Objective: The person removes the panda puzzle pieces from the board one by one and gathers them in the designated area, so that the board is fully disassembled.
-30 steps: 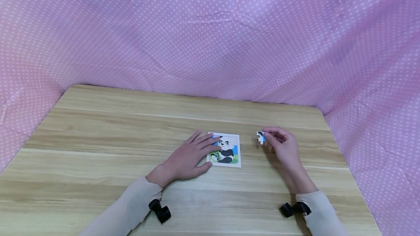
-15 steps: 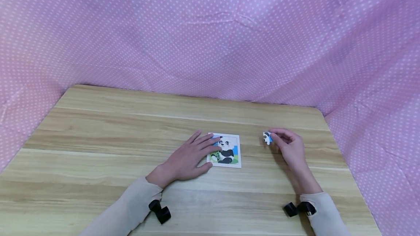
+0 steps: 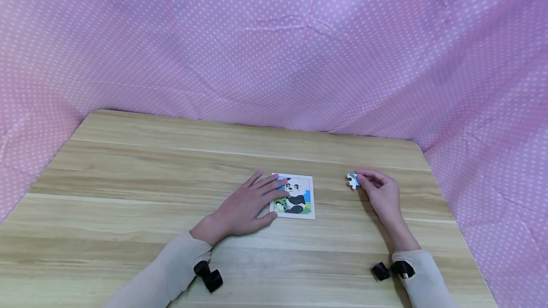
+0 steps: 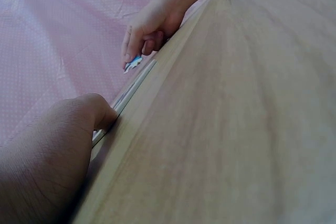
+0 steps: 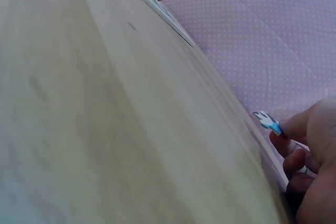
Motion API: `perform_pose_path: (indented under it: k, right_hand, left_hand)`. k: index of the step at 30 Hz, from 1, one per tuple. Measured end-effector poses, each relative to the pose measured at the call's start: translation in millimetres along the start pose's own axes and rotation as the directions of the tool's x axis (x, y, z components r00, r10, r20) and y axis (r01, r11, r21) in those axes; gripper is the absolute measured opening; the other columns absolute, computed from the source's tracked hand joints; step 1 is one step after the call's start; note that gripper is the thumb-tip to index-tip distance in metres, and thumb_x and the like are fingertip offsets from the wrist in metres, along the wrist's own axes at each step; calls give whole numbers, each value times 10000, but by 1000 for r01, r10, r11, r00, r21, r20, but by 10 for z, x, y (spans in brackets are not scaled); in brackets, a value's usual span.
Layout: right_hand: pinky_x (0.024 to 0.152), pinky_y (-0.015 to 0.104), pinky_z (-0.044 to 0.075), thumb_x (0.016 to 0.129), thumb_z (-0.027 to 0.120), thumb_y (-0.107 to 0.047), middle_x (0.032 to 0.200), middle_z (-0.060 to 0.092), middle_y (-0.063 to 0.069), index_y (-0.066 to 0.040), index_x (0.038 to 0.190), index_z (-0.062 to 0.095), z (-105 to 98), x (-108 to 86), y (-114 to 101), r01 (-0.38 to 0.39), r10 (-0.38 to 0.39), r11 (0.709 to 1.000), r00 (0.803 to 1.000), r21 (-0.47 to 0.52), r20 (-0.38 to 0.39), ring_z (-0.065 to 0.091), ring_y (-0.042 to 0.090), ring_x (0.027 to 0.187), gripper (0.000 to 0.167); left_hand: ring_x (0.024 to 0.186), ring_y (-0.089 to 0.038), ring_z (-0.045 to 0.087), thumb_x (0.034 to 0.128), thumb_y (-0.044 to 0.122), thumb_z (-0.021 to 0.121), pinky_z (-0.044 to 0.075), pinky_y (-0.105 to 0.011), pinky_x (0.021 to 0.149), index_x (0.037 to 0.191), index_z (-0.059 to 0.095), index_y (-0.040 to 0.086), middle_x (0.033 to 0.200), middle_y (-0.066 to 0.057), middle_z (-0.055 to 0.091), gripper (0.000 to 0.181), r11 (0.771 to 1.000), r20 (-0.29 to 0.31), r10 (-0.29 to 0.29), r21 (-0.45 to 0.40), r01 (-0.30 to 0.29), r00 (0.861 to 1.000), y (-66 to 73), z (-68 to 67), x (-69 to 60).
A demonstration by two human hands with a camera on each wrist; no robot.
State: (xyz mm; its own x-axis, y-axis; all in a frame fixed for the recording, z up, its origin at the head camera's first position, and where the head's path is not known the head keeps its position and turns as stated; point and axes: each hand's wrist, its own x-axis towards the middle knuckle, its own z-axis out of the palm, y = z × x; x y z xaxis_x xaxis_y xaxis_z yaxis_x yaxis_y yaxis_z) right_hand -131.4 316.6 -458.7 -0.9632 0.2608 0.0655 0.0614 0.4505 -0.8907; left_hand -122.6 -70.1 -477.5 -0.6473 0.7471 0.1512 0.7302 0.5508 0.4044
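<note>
White-bordered and flat on the tabletop (image 3: 141,175), the panda puzzle (image 3: 296,200) lies partly under my left hand (image 3: 249,206), whose fingers are straight and spread apart. To their right, I have the fingers of my right hand (image 3: 382,194) pinching a jigsaw piece (image 3: 353,181), which juts left past their tips.

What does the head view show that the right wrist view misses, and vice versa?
Head view only: the panda picture, the left sleeve, the right sleeve and black wrist devices.

Right wrist view only: the board nearly edge-on, and a close palm-side look at the lower fingers of the right hand.

Both: the puzzle piece pinched in that hand, the left hand at the board, the table and pink dotted cloth.
</note>
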Motion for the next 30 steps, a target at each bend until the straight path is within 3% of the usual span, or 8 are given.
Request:
perform_pose_path:
  k: [5,10,14,22,26,30]
  right_hand:
    - [569,138,432,1030,780,-55,871,725,-211,39,1137,833,-12,29,59,47,-49,997,998,-59,-32,542,-13,693,152]
    - [540,139,423,1013,795,-39,874,774,-35,28,1085,847,-12,45,91,114,-122,984,991,-137,-54,538,1,644,112]
    - [553,120,424,1000,797,-18,840,770,98,11,1059,855,-4,55,115,168,-188,964,979,-206,-80,552,-1,640,88]
    - [609,101,420,977,821,-10,880,762,118,-21,1043,864,-9,58,156,220,-263,908,962,-357,-77,564,19,695,79]
    - [621,100,427,995,815,-37,920,774,129,-27,1067,864,-21,58,150,223,-262,902,964,-370,-56,573,26,708,88]
    - [606,125,432,1012,793,-28,938,763,136,-6,1111,847,-96,78,177,258,-269,917,963,-305,7,558,35,705,115]
  left_hand:
    - [1699,-227,243,1109,451,525,31,-476,1407,1638,556,217,1801,40,356,579,1000,7,-4,-2,4,1000,3,-4,3]
    - [1698,-238,246,1104,444,531,30,-484,1407,1638,557,212,1800,29,360,582,1000,9,-2,-8,2,1000,0,-12,11]
    - [1698,-239,247,1105,445,535,32,-484,1407,1639,556,209,1800,29,359,584,1000,8,-1,-14,2,1000,-9,-5,12]
    - [1700,-235,239,1112,452,534,40,-488,1407,1644,547,213,1803,35,352,583,1000,5,4,-10,-4,1000,-25,3,23]
    - [1699,-237,241,1110,455,537,45,-492,1407,1642,549,214,1803,37,352,584,1000,6,1,-11,-1,1000,-27,-5,27]
    - [1699,-238,243,1109,450,540,51,-499,1407,1642,549,215,1801,35,356,583,1000,8,-1,-15,1,1000,-27,-7,26]
